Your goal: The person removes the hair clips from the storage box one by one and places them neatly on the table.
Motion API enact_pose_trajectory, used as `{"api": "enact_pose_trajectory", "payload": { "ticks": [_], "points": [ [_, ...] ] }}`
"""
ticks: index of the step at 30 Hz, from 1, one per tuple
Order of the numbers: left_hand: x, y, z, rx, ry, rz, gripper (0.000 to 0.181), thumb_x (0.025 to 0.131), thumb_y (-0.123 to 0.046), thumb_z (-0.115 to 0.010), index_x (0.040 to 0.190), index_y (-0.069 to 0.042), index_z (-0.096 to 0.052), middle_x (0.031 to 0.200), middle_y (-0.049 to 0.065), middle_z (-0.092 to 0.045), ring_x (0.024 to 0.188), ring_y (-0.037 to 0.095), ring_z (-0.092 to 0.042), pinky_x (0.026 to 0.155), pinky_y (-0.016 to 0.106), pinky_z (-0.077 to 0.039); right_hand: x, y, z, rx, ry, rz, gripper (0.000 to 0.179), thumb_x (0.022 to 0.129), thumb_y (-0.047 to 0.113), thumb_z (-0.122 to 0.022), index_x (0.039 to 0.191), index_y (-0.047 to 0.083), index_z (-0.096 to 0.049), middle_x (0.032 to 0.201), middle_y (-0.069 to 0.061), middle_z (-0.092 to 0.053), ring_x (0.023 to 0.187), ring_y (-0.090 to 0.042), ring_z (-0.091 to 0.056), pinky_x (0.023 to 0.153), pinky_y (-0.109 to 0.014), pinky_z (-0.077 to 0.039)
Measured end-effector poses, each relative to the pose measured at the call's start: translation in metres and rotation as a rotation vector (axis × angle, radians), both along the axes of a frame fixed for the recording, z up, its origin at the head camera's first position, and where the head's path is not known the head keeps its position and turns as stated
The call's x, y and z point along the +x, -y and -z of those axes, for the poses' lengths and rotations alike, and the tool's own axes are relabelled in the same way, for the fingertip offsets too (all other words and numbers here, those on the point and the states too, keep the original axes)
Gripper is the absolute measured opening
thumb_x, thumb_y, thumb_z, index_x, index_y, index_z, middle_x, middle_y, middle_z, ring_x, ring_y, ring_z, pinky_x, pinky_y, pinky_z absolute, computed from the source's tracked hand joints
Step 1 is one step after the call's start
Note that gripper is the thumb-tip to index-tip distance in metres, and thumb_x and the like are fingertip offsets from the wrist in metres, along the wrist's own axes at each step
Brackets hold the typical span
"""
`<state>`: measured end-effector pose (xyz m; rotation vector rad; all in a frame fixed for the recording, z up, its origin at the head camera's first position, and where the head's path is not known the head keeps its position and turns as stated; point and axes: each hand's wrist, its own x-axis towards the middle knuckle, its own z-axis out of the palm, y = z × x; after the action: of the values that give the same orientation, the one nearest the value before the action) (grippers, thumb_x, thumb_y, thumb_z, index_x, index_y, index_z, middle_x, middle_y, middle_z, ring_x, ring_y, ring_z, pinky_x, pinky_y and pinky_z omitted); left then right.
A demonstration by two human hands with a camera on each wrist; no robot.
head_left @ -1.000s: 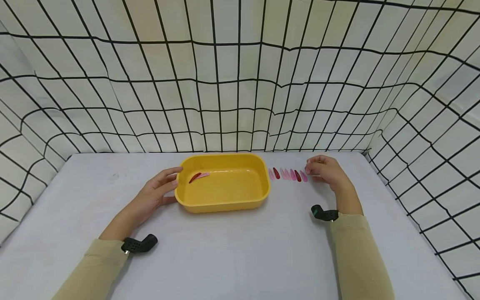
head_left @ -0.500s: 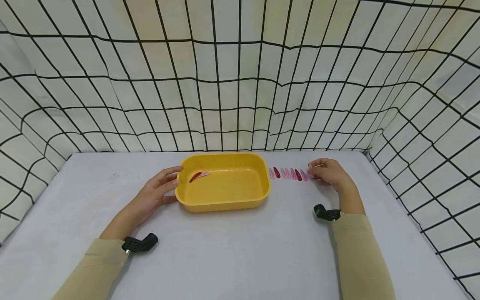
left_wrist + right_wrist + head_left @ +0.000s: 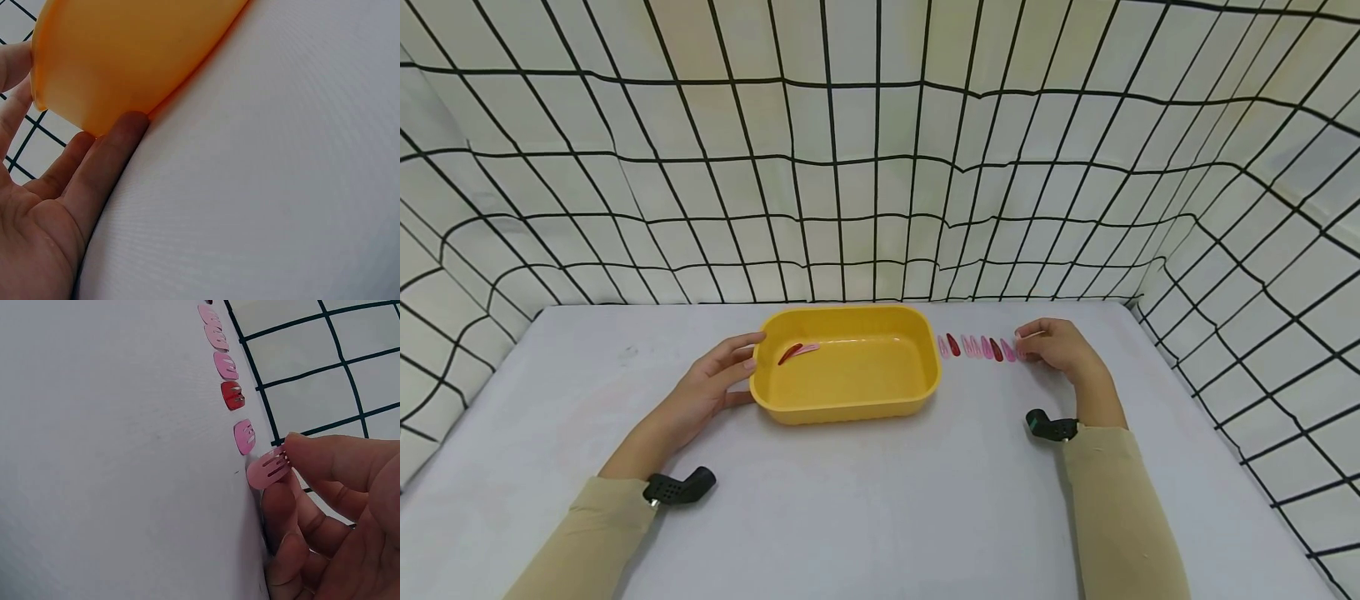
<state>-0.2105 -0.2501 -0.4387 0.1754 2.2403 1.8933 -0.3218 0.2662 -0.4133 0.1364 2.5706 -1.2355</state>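
In the head view my left hand (image 3: 703, 379) rests its fingers against the left end of a yellow plastic basin (image 3: 842, 408). The left wrist view shows these fingers (image 3: 103, 159) fairly straight along the basin's outer wall. Between thumb and fingertips my right hand (image 3: 1060, 346) pinches a pink snap hair clip (image 3: 269, 470), low at the right end of a row of clips. Beside it lie a pink clip (image 3: 245, 437) and a red clip (image 3: 233, 395). Inside the basin, a dark red clip (image 3: 790, 354) and a pink clip (image 3: 807, 349) touch or overlap.
The row of several pink and red clips runs from the basin's right side to my right hand on the white table (image 3: 880, 508). A black wire grid (image 3: 880, 158) stands along the back and sides. Each wrist wears a black camera (image 3: 1051, 426).
My right hand, pinching the pink hair clip, has shifted slightly down toward the table at the row's right end. The left hand and the basin have stayed put.
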Motion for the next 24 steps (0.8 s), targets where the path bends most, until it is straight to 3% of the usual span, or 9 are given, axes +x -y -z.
{"api": "enact_pose_trajectory", "payload": {
  "ticks": [17, 24],
  "points": [
    [0.000, 0.000, 0.000, 0.015, 0.001, -0.002, 0.055, 0.104, -0.037, -0.053, 0.153, -0.019, -0.036, 0.158, 0.015, -0.029, 0.120, 0.012, -0.055, 0.090, 0.030, -0.057, -0.001, 0.002, -0.004, 0.009, -0.034, 0.040, 0.038, 0.102, 0.033, -0.055, 0.131, 0.009, -0.060, 0.115, -0.011, -0.063, 0.097, -0.023, -0.057, 0.076, -0.028, -0.047],
    [0.000, 0.000, 0.001, 0.023, -0.008, 0.005, 0.054, 0.104, -0.036, -0.052, 0.153, -0.019, -0.036, 0.158, 0.016, -0.029, 0.120, 0.012, -0.056, 0.090, 0.030, -0.057, 0.003, 0.015, -0.015, -0.135, -0.054, -0.012, 0.043, 0.102, 0.034, -0.055, 0.135, 0.008, -0.056, 0.129, -0.016, -0.061, 0.112, -0.029, -0.060, 0.088, -0.032, -0.054]
  ]
}}
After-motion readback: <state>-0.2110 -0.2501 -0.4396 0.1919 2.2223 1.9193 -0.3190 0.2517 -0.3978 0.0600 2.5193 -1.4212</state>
